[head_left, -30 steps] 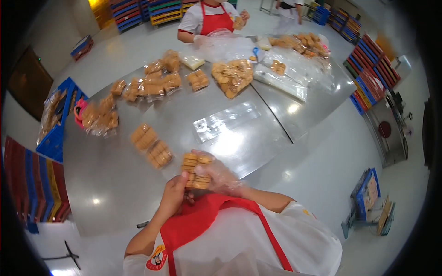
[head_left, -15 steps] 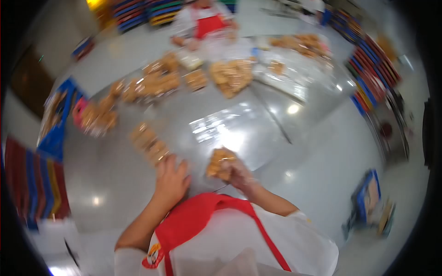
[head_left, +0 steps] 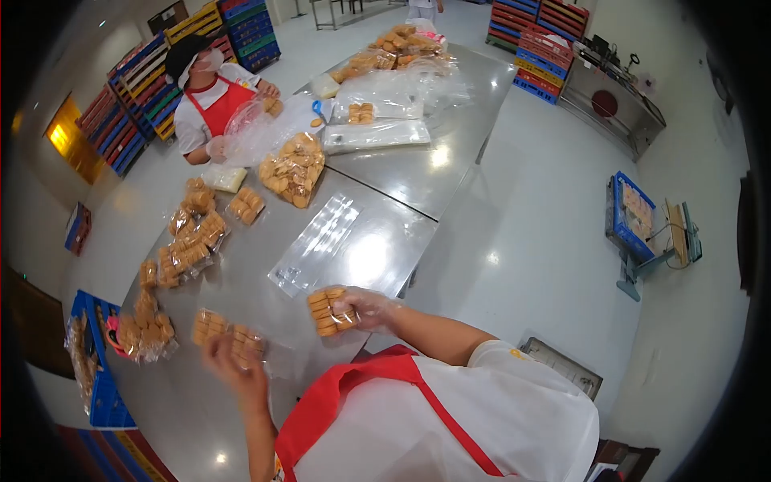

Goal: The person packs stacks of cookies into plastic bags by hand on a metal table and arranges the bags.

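The person's right fingers (head_left: pixel 345 307) grip a biscuit pack (head_left: pixel 328 314). The blurred left fingers (head_left: pixel 220 354) overlap a second pack (head_left: pixel 249 347) on the desk (head_left: pixel 178 406); whether they hold it is unclear. Clear bags (head_left: pixel 317 245) lie beyond the right fingers.

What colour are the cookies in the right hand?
Golden brown. Those cookies show best in the head view.

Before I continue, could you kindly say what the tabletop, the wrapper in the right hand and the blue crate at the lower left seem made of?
Tabletop: probably stainless steel, semi-polished; its grey surface shows bright glare.
Wrapper in the right hand: seemingly clear, glossy plastic film; biscuits show through.
Blue crate: likely moulded plastic, fairly matte; its colour looks even.
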Motion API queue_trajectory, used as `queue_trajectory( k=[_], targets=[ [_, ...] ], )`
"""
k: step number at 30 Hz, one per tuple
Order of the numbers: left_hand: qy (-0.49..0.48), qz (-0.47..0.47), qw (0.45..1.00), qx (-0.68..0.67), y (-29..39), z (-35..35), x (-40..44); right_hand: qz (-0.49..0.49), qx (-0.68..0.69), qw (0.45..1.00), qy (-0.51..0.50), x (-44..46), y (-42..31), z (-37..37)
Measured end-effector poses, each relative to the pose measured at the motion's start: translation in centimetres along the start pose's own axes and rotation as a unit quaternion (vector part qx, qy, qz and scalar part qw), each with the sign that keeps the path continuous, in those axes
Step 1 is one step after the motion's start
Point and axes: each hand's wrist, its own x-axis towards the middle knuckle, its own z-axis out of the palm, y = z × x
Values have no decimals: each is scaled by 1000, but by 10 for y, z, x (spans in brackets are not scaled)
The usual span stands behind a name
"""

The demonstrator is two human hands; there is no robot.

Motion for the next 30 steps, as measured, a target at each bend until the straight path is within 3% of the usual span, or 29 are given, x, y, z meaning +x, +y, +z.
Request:
queue_trajectory(
  k=[2, 4, 6, 11, 14, 23, 26, 29, 30],
  targets=[
    [73, -44, 990, 116, -46, -14, -4, -13, 1, 1000, 27, -1, 2, -2],
    [163, -151, 974, 35, -89, -24, -19, -18, 5, 999, 36, 0, 3, -7],
    [262, -301, 916, -43, -137, -19, -48, -18, 10, 1000, 23, 3, 5, -14],
    [139, -422, 894, 62, -233, -13, -150, -21, 0, 999, 24, 0, 0, -6],
    [105, -404, 906, 72, -193, -18, -135, -27, -8, 999, 19, -2, 0, -5],
    [114, -380, 915, 79, -194, -13, -139, -9, -8, 999, 35, 4, 6, -14],
    [110, -382, 916, 48, -211, -9, -149, -8, -11, 999, 48, 4, 5, -14],
    [196, -474, 855, -83, -212, -15, -140, -9, -3, 999, 50, 5, 6, -14],
    [194, -441, 870, -101, -197, -20, -127, -10, 1, 999, 50, 5, 6, -14]
  ],
)
